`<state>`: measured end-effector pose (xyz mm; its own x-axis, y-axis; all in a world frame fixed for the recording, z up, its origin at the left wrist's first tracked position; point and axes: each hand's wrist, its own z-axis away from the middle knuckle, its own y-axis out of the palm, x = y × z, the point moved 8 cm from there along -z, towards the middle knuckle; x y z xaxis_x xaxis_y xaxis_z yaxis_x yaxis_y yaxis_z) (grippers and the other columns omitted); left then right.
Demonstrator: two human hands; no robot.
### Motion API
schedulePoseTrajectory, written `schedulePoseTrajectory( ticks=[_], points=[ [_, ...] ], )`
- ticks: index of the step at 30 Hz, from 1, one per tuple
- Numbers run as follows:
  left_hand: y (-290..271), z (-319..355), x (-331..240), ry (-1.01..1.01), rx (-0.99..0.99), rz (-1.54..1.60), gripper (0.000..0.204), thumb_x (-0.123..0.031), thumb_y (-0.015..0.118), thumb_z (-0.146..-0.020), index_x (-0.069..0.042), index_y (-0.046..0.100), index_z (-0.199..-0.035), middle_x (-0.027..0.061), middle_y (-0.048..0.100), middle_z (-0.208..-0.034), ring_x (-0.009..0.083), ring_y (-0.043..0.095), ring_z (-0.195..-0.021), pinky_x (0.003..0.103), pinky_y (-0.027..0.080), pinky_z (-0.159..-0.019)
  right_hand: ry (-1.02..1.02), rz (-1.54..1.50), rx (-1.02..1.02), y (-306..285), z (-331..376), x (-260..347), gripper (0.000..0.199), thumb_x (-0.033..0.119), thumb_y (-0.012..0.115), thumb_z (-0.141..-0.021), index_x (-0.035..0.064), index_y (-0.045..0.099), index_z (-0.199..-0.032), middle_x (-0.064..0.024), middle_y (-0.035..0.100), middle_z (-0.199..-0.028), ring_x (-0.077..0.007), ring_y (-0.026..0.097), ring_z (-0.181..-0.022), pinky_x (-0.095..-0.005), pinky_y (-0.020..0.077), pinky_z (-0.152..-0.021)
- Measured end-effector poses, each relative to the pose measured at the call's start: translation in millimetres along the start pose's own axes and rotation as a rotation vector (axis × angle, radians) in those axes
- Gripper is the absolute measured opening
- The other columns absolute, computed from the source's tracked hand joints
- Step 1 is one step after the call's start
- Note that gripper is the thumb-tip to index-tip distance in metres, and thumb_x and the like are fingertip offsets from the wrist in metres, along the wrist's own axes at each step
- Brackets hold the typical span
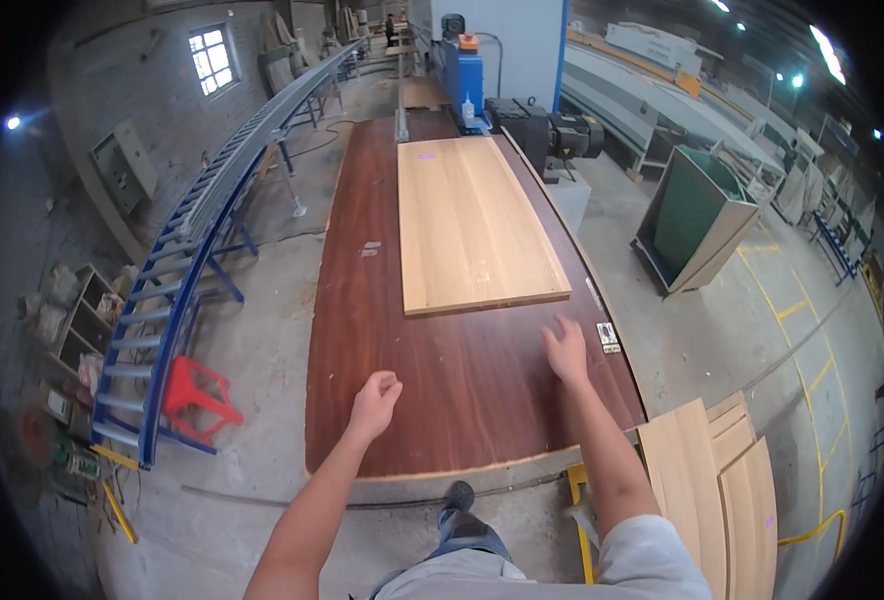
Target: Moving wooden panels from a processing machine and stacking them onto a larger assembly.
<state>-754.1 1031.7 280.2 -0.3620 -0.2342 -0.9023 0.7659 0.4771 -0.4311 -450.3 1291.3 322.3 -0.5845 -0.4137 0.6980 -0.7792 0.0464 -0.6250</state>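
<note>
Two hands: both bare, over the table, as I see it from my remote seat.
Left hand: nearer my body, well short of the board; fingers curled in loosely, nothing seen in them.
Right hand: reaches farther; fingers spread and extended, holding nothing; tabletop contact, I can't tell.
Tag: small, black-and-white, flat, just right of right hand.
Table finish: dark reddish-brown wood grain, slight sheen, small scuffs, pale rim.
Gap: thin brown strip between right fingertips and board's near edge, close to its right corner; not touching.
Board: lies flat on table; ahead and left of my right fingers, ahead and right of my left.
Long axis: runs away from me, roughly along the table.
Nearer hand: right.
Board finish: pale wood, lengthwise grain, rectangular, squared edges.
Stool: red, splayed legs, floor at left.
Rollers: grey metal cylinders, blue frame, curving through my lens.
Bin: boxy, green panels, pale sides, floor at right.
Motor: black, rounded, right of board's far end.
Machine: blue upright housing, past the board.
</note>
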Motion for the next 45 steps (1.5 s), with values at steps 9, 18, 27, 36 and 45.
schedulePoseTrajectory(
  ticks=[9,18,27,36,45],
  points=[
    [27,-170,-18,-0.168,-0.161,0.016,0.056,-0.024,0.059,-0.088,0.003,0.040,-0.134,0.0235,0.045,-0.136,0.0344,0.046,-0.125,0.037,0.035,-0.105,0.313,0.217,0.201,61,-132,-53,0.063,0.035,0.063,-0.080,-0.0059,0.046,-0.125,-0.0299,0.050,-0.124,-0.0421,0.049,-0.116,-0.0463,0.0435,-0.094],
    [2,-121,8,-0.270,-0.188,-0.126,0.049,-0.023,0.066,-0.077,0.000,0.053,-0.119,0.0196,0.052,-0.125,0.0332,0.046,-0.121,0.040,0.038,-0.101,0.348,0.247,0.004,44,-30,-5,0.067,0.037,0.064,-0.080,-0.0032,0.044,-0.130,-0.0247,0.051,-0.124,-0.0387,0.050,-0.115,-0.0445,0.0424,-0.095],
    [-71,130,66,-0.195,-0.108,0.004,0.038,-0.019,0.070,-0.074,-0.001,0.053,-0.103,0.0153,0.058,-0.099,0.0300,0.056,-0.096,0.039,0.045,-0.084,0.491,-0.057,-0.198,-28,221,44,0.069,0.024,0.066,-0.083,-0.0051,0.035,-0.137,-0.0262,0.046,-0.133,-0.0340,0.044,-0.127,-0.0400,0.0357,-0.104],
    [-38,255,102,-0.753,0.773,0.526,0.040,-0.037,0.056,-0.093,-0.006,0.051,-0.117,0.0096,0.060,-0.107,0.0215,0.061,-0.091,0.031,0.050,-0.079,0.904,-1.086,-0.729,1,444,25,0.041,0.019,0.054,-0.095,-0.0028,0.046,-0.129,-0.0112,0.055,-0.125,-0.0218,0.053,-0.114,-0.0361,0.0420,-0.098],
    [-145,71,24,0.353,0.155,-0.201,0.025,-0.012,0.064,-0.082,0.000,0.060,-0.103,0.0121,0.061,-0.102,0.0230,0.060,-0.092,0.034,0.048,-0.084,1.098,-0.563,-0.602,-130,566,24,0.045,0.035,0.058,-0.091,-0.0023,0.057,-0.117,-0.0128,0.064,-0.107,-0.0208,0.063,-0.091,-0.0330,0.0513,-0.076]
  ],
)
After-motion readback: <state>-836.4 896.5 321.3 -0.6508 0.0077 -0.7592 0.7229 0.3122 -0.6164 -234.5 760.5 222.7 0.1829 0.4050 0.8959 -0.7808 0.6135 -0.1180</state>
